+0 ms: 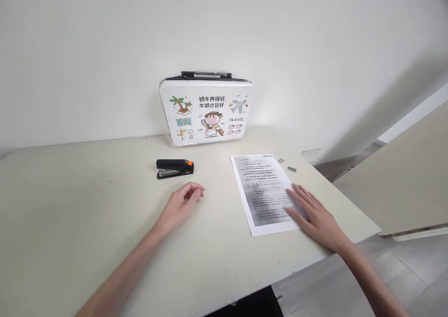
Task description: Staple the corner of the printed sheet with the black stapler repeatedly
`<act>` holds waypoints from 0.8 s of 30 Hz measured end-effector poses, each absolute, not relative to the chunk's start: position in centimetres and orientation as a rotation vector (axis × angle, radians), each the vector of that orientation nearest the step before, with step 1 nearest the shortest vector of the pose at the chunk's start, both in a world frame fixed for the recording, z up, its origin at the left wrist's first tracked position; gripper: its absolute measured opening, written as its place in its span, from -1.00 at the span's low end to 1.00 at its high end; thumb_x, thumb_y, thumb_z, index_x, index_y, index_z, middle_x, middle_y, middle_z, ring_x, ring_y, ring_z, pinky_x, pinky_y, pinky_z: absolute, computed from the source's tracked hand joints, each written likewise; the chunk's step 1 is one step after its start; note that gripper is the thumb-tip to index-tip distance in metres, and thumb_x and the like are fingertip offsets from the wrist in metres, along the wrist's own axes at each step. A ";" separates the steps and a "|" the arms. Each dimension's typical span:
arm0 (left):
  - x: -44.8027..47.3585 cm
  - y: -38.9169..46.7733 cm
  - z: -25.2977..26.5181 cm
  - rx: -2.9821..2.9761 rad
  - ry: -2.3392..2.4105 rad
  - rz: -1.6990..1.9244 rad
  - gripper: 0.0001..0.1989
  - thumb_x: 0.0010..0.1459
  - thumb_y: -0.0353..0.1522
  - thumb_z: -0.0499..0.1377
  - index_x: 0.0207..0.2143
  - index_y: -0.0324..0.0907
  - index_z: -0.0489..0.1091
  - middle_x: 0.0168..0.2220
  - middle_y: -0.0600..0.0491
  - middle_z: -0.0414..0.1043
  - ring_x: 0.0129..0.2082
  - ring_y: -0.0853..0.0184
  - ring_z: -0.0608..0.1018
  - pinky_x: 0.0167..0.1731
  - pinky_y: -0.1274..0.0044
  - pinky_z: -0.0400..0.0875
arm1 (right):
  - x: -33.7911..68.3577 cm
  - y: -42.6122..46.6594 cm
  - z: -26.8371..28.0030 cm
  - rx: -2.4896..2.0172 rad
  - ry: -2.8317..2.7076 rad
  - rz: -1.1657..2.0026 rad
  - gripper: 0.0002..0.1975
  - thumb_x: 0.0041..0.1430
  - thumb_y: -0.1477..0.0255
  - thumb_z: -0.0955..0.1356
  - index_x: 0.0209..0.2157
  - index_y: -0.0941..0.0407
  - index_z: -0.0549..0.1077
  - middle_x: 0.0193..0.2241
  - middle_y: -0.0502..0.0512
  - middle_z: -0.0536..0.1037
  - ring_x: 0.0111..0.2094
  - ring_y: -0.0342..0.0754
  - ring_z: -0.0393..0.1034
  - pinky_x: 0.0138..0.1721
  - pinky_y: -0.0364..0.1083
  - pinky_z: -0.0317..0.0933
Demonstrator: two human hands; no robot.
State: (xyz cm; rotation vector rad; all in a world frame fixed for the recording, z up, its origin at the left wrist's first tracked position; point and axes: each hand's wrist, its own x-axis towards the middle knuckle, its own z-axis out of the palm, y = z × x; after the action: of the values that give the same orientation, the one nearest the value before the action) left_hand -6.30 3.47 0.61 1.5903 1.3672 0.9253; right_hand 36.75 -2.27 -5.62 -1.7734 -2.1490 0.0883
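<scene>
Resting on the table, my left hand [185, 198] has its fingers loosely curled in, with nothing visible in them. Just beyond it lies a black stapler [175, 168] with an orange patch at its right end; hand and stapler are apart. My right hand [313, 215] lies flat with fingers spread over the right edge of a printed sheet of paper [268, 195]. The lower right part of that sheet is hidden under the fingers. Two small strips of staples, one of them a grey strip [291, 169], lie beyond the sheet's upper right corner.
A white case [208, 114] with cartoon prints and a black handle leans against the wall [105, 51] at the back of the pale table [87, 205]. The table's right edge slants toward me, with grey floor [399, 270] beyond. Something black shows below the front edge.
</scene>
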 end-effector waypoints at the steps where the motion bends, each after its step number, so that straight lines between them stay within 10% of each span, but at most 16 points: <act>1: -6.3 3.5 0.6 1.589 1.362 0.927 -0.70 0.27 -0.05 0.22 -0.25 -0.06 0.55 -0.26 0.00 0.59 -0.24 0.17 0.55 -0.29 0.46 0.35 | 36.8 -2.2 -5.6 -1.775 -2.149 0.089 -0.35 0.47 -0.02 0.20 0.49 -0.20 0.11 0.51 -0.05 0.08 0.51 0.22 -0.03 0.46 0.35 0.05; 24: -6.2 3.2 -0.1 1.752 1.375 0.974 -0.75 0.33 -0.13 0.16 -0.20 -0.05 0.54 -0.17 -0.02 0.60 -0.15 0.10 0.57 -0.19 0.38 0.42 | 32.9 -4.9 -4.3 -1.601 -2.328 0.124 -0.28 0.49 0.06 0.24 0.53 -0.28 -0.11 0.54 -0.15 -0.09 0.54 0.21 -0.26 0.50 0.38 -0.13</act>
State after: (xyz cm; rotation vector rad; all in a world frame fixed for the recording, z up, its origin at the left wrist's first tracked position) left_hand -6.19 3.24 -0.07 1.7524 1.3754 0.9738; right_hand 32.93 -4.87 -4.30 -1.6011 -2.3281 0.1245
